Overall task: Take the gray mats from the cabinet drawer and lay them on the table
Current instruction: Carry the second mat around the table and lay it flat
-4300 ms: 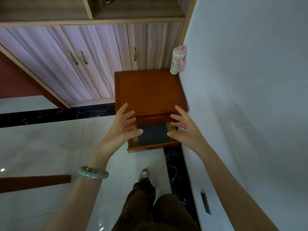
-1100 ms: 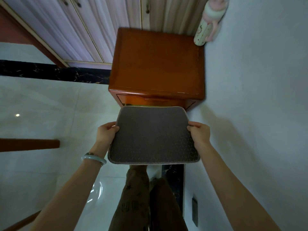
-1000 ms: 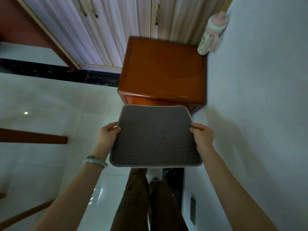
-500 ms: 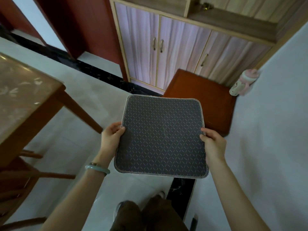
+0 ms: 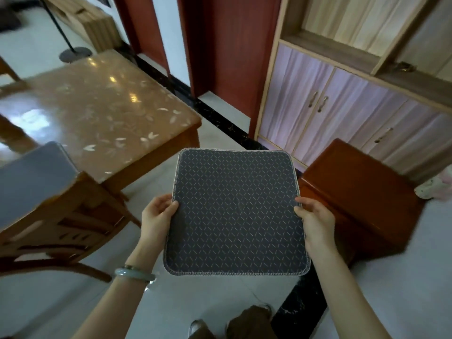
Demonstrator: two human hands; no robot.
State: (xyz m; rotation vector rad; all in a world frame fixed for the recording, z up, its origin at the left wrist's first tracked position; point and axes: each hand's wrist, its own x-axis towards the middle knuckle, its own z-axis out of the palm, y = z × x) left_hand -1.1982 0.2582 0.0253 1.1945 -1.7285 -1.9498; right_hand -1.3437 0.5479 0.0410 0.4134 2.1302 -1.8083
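Mat (image 5: 234, 211) held level in mid-air between bench (image 5: 97, 113) and cabinet (image 5: 362, 192); left hand (image 5: 156, 216), right hand (image 5: 315, 218) pinch its side edges with fingers (image 5: 160, 200). Carrying step. Next, likely: swing left, lay mat flat on bench.

The mat (image 5: 234, 211) hangs over open floor (image 5: 186, 299), in the gap between the table (image 5: 97, 113) on the left and the low wooden cabinet (image 5: 362, 196) on the right. A chair (image 5: 56, 211) stands against the table's near edge, near the left hand (image 5: 156, 218). The cabinet's front corner lies just beside the right hand (image 5: 315, 221).
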